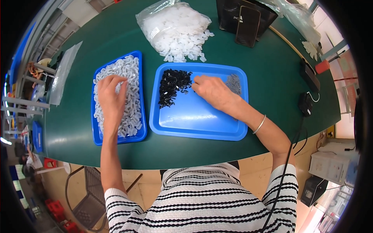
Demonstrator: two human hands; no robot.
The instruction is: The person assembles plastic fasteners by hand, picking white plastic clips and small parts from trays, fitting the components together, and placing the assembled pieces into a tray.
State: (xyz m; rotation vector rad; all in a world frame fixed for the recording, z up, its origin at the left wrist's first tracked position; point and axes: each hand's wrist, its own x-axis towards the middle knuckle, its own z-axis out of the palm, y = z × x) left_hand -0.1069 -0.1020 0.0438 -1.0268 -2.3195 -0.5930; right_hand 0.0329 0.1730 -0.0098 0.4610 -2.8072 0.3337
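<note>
left hand [110, 93]: fingers curled, thumb-index tips close, clamped or not, cannot tell; knobbly whitish plastic pieces [132, 112] heaped beneath | right hand [213, 91]: fingers bunched, contents hidden, cannot tell; glossy black bits [175, 81] just left of fingertips, fine grey pieces [234, 83] rightward, smooth blue tray [194, 120] below

Bright, fairly even light fills the middle, with pale glare across the light-blue tray [198, 122] and a soft sheen at the left of the green table [66, 130]. White pieces [182, 23] nearly wash out. The table's edges bow; toward the dark rim, the surroundings look stretched and soft.
</note>
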